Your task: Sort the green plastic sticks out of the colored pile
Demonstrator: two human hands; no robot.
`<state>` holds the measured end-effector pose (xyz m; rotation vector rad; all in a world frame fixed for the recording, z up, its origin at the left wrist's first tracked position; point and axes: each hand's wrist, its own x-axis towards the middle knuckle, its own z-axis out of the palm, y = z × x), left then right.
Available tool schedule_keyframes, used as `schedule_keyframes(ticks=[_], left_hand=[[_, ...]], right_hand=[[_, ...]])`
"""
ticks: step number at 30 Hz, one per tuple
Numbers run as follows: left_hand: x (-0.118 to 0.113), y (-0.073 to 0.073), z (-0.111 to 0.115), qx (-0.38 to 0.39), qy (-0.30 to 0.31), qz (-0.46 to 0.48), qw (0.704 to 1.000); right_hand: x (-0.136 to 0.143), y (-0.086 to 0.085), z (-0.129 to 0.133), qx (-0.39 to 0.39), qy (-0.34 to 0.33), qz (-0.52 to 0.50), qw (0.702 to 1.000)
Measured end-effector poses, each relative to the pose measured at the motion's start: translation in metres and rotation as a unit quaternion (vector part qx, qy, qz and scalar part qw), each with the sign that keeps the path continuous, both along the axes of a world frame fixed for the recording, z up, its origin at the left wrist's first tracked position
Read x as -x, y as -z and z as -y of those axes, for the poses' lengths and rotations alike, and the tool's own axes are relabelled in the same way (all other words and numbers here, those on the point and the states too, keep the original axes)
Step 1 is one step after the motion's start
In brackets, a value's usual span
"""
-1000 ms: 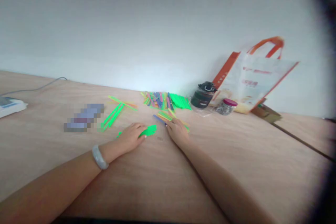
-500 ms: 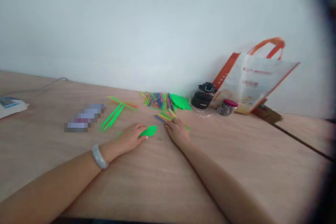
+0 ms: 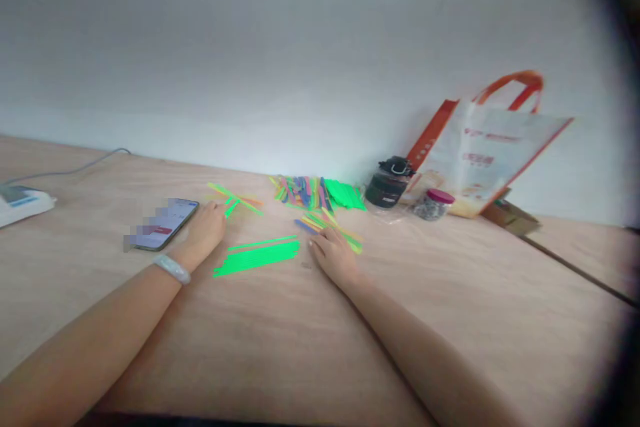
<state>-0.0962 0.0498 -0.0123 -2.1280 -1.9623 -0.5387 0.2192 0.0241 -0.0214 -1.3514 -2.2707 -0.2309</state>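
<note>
My left hand [image 3: 207,230] is closed over the lower ends of thin green sticks [image 3: 231,205], between a phone and some crossed sticks. Its fingertips are partly hidden. A pale bangle [image 3: 172,268] circles that wrist. On the table in front of me, more green sticks [image 3: 260,257] lie side by side in a flat row, with one slightly apart along the upper edge. My right hand [image 3: 334,255] rests at the near side of a loose pile of mixed coloured sticks [image 3: 324,219], touching it with loosely bent fingers, the thumb apart.
Crossed yellow, orange and green sticks [image 3: 245,201] lie beyond my left hand. A phone [image 3: 170,223] is to its left. Against the wall are a bundle of multicoloured sticks [image 3: 305,192], a dark bottle [image 3: 387,183], a red-lidded jar [image 3: 434,204] and a white-orange bag [image 3: 490,153].
My left hand has moved from the green row, left and away from me, onto the separate green sticks. The row is now uncovered. My right hand has hardly moved.
</note>
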Motion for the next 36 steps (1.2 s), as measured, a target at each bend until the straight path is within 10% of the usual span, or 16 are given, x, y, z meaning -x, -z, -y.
schedule_keyframes(ticks=[6,14,36], left_hand=[[-0.037,-0.017,0.023,-0.052,0.122,0.077,0.988],[-0.086,-0.021,0.063,-0.008,0.286,0.092,0.954],[-0.095,-0.018,0.062,0.047,0.249,0.178,0.951]], right_hand=[[0.006,-0.008,-0.001,0.054,-0.013,-0.2,0.978],[0.038,-0.02,0.013,0.261,-0.108,-0.389,0.877],[0.051,-0.025,0.016,0.212,-0.152,-0.335,0.905]])
